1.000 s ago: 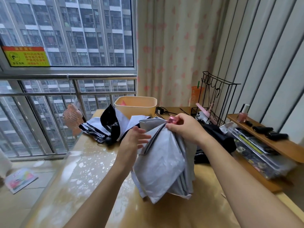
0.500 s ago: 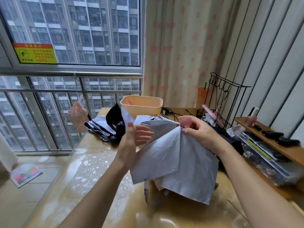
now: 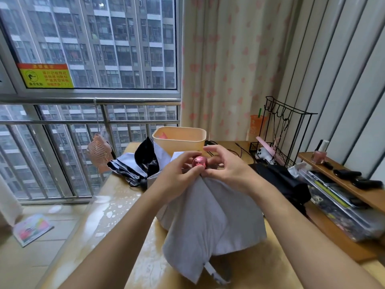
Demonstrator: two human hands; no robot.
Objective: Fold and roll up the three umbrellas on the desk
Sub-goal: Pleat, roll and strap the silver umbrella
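Observation:
A pale grey umbrella (image 3: 210, 217) stands upright on the desk (image 3: 116, 215), its loose canopy hanging down around the shaft. A shiny pink cap (image 3: 199, 162) tops it. My left hand (image 3: 177, 174) and my right hand (image 3: 227, 167) both pinch the canopy's top just under that cap, one on each side. A second umbrella (image 3: 133, 165), grey outside and black inside, lies crumpled at the far left of the desk. A black umbrella (image 3: 285, 182) lies to the right, behind my right forearm.
A beige plastic bin (image 3: 179, 138) stands at the back of the desk. A black wire rack (image 3: 283, 130) and an orange cup (image 3: 255, 126) stand at the back right. A wooden shelf (image 3: 345, 184) with small items runs along the right. A pink fan (image 3: 99, 152) hangs at the railing.
My left hand has come from the canopy's side up to the pink cap. The umbrella now stands more upright, with the canopy draped evenly below both hands.

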